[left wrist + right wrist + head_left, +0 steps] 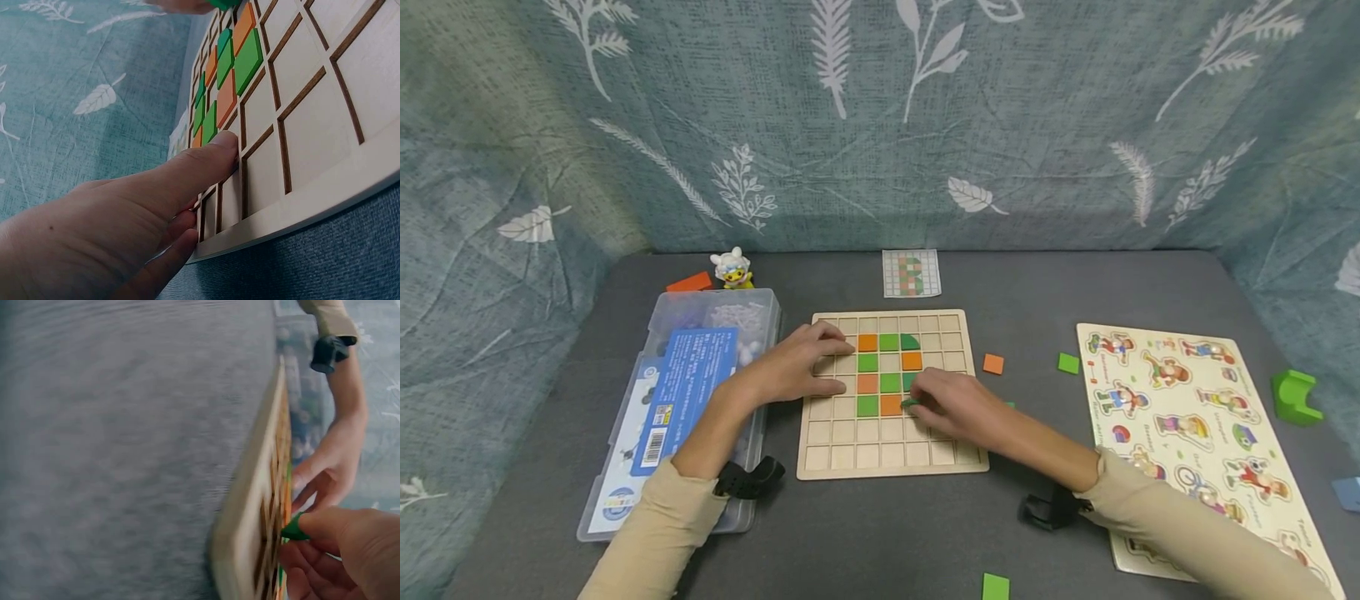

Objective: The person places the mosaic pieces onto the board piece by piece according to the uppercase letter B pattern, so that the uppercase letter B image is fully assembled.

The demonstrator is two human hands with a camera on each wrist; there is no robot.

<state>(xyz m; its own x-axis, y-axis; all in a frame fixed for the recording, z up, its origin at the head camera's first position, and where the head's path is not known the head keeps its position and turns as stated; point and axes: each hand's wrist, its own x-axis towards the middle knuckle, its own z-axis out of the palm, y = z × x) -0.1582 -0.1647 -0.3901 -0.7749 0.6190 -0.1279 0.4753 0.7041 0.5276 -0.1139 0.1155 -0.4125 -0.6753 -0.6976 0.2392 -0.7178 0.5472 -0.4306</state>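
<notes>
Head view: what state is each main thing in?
Grid board, partly filled.
Green piece, pinched in the right hand.
Left hand, touching the board.
Pattern card, printed side showing.
Loose orange tile, off the board.
Clear box, cannot tell if latched.
Puzzle board, lying flat.

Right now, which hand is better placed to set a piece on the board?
Right, probably: the right hand pinches a green piece at the board, beside an orange tile. The left hand lies over the board's left side, holding no piece.
</notes>
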